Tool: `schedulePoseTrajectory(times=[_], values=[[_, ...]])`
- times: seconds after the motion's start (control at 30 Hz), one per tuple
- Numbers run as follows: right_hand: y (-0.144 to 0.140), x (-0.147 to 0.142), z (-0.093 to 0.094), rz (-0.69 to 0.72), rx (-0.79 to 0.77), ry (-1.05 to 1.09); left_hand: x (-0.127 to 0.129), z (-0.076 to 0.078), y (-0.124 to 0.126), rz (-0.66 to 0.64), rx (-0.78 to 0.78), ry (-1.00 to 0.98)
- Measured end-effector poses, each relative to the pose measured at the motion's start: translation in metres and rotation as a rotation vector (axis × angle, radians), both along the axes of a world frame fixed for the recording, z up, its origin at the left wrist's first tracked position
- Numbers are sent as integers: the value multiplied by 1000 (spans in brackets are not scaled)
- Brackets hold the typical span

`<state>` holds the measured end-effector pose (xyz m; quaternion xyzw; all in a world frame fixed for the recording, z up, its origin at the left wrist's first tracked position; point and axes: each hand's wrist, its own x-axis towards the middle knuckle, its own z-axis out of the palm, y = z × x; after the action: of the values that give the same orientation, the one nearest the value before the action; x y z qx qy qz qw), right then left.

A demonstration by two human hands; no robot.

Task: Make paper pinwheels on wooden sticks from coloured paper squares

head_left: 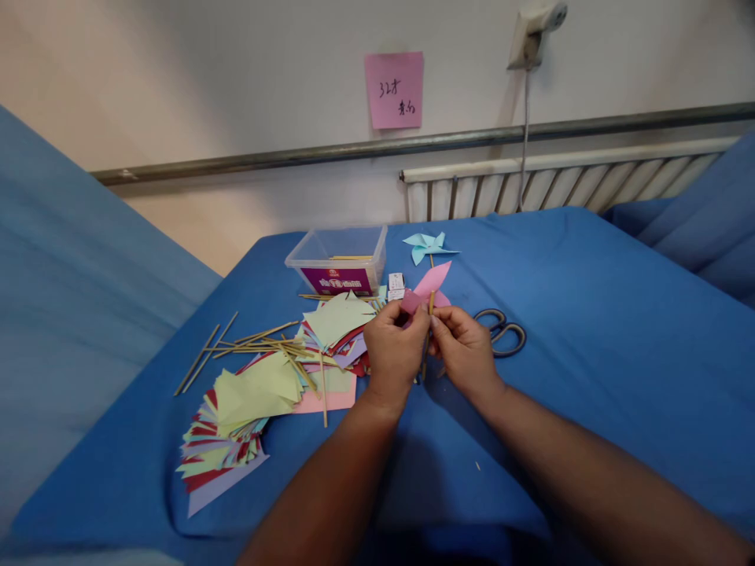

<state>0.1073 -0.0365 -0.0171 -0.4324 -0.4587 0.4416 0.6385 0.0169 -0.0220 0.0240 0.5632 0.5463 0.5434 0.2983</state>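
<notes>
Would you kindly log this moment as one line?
left hand: holds pink pinwheel | right hand: holds stick | scissors: beside right hand

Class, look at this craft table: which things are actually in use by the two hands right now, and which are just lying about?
In use:
left hand
right hand
pink paper pinwheel
wooden stick

Lying about:
scissors
light blue pinwheel
clear plastic box
loose sticks
stacks of coloured paper
pink note on the wall

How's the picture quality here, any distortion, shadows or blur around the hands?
Head view: wide-angle bending curves the wall rail; soft, even light; faint shadows beneath the forearms on the blue cloth; left hand, right hand and pink pinwheel fairly sharp.
</notes>
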Motion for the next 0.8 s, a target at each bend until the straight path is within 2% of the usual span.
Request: schedulePoseTrajectory(times=[0.43,0.8], values=[[1,-1,1,6,-33,53,1,1,0,-11,-19,-83],[0,-2,3,-4,-23,46,-1,-1,1,13,-7,-22]])
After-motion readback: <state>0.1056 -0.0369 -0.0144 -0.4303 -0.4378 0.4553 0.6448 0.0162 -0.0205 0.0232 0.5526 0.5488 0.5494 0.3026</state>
